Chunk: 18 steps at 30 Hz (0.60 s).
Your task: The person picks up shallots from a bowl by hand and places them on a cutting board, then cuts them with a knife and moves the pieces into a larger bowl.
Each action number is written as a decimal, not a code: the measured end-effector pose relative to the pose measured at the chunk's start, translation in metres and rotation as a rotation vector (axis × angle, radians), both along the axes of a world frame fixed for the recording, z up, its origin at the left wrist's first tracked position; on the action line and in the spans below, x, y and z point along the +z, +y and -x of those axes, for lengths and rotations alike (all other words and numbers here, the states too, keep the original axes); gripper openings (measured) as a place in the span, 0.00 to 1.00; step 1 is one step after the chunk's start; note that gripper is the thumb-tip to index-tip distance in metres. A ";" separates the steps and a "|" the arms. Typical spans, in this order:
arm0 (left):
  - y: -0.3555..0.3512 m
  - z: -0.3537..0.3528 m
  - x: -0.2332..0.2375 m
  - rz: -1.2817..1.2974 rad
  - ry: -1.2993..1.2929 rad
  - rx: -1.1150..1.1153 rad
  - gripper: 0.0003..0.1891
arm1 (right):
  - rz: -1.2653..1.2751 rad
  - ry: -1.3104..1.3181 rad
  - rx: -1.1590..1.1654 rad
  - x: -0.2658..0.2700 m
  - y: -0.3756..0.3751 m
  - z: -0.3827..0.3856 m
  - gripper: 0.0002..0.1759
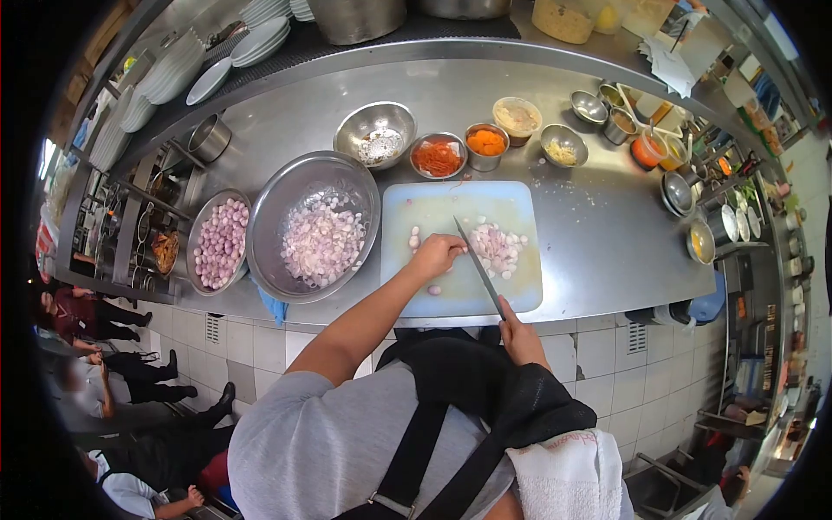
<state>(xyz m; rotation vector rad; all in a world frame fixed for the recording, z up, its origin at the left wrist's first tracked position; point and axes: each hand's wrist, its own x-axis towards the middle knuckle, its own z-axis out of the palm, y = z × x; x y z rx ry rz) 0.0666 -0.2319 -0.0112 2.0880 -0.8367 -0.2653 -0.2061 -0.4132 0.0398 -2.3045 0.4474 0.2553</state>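
Note:
My right hand is wrapped round the handle of a knife. The blade slants up and left across a white cutting board. My left hand is closed in a pinch beside the blade, on what looks like a shallot, mostly hidden by the fingers. Right of the blade lies a pile of sliced shallots. A few peeled shallots lie near my left hand, and another shallot sits closer to the front edge.
Left of the board stands a large metal bowl of sliced shallots, then a bowl of whole shallots. Behind are a bowl with white powder, red shreds and an orange ingredient. A shelf spans the back. Several people stand at left.

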 end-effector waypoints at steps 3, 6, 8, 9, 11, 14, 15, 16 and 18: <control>0.002 -0.001 0.005 0.022 -0.099 -0.050 0.07 | 0.079 0.013 0.031 0.006 0.001 -0.003 0.36; 0.000 -0.007 -0.009 0.000 -0.148 -0.075 0.06 | 0.169 0.017 0.068 0.012 0.001 0.003 0.36; 0.000 -0.011 -0.017 0.035 -0.210 -0.105 0.05 | 0.223 -0.003 0.094 0.017 0.000 0.008 0.37; 0.001 -0.011 -0.015 0.037 -0.208 -0.102 0.05 | 0.247 -0.011 0.098 0.020 0.000 0.012 0.37; 0.001 -0.009 -0.010 -0.011 -0.215 -0.097 0.05 | 0.271 -0.017 0.104 0.020 0.001 0.012 0.37; 0.001 -0.011 -0.016 0.043 -0.237 -0.110 0.04 | 0.255 0.042 0.077 0.006 0.003 0.002 0.37; 0.000 -0.009 -0.014 0.045 -0.234 -0.112 0.04 | 0.215 0.026 0.085 0.005 0.000 -0.005 0.37; 0.001 -0.008 -0.011 0.048 -0.234 -0.118 0.04 | 0.177 0.007 0.095 0.005 -0.001 -0.009 0.37; 0.003 -0.010 -0.009 0.048 -0.238 -0.117 0.04 | 0.198 0.002 0.097 0.024 0.000 -0.002 0.37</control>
